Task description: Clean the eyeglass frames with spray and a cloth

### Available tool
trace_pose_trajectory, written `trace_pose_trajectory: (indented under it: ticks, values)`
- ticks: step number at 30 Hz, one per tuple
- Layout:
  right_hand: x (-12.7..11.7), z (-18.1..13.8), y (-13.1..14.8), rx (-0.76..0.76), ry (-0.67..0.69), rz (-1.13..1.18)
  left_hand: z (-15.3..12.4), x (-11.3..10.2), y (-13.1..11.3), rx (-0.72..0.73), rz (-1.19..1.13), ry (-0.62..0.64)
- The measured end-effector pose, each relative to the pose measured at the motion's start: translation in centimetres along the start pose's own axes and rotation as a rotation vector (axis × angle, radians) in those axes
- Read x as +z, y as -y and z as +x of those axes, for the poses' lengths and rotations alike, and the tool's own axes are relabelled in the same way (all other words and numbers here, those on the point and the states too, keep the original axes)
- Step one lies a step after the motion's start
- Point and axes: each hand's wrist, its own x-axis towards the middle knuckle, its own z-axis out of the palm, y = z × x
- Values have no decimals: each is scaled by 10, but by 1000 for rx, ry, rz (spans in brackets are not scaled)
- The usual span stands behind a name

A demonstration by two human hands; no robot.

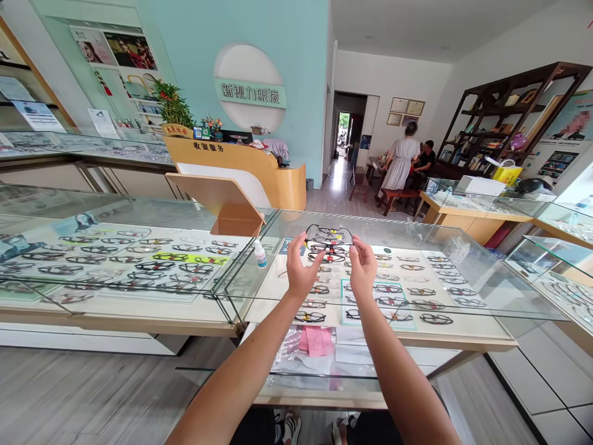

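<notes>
A pair of dark-framed eyeglasses (330, 247) is held up over a glass display case (417, 327). My left hand (301, 267) pinches one side of the eyeglasses between thumb and fingers. On the other side, my right hand (364, 266) grips them the same way. Their outline partly blends with the rows of frames under the glass behind them. To the left of my left hand, a small white spray bottle (260, 254) stands upright on the case top. Inside the case lie several eyeglasses (436, 319), some on a teal-bordered card.
A second display case (115, 247) with several eyeglasses adjoins on the left. Below the near edge lie pink packets (319, 341) in clear plastic. A wooden counter (231, 161) stands behind. Two people (401, 161) are at a table at the back right.
</notes>
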Motion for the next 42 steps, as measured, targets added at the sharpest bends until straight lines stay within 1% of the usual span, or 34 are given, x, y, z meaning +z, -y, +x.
trace_pose_trajectory:
  ticks: [2,5,11,14,20,27,36,42]
  values:
    - [-1,0,-1,15,0,16,-2,0,2,7,1,20]
    - [-2,0,0,39,-1,26,-5,-1,3,-29,24,53]
    - [-2,1,0,80,18,69,-6,-1,3,-69,46,45]
    - [-1,1,2,102,22,81,-5,-1,2,-100,55,65]
    - [-3,1,10,157,82,86,-4,-2,1,-135,65,88]
    - [-2,1,5,185,109,183,-6,-1,6,-170,68,118]
    - [-3,2,7,199,140,197,-5,-2,6,-208,70,151]
    - [-3,2,6,234,140,214,-4,-2,5,-208,76,147]
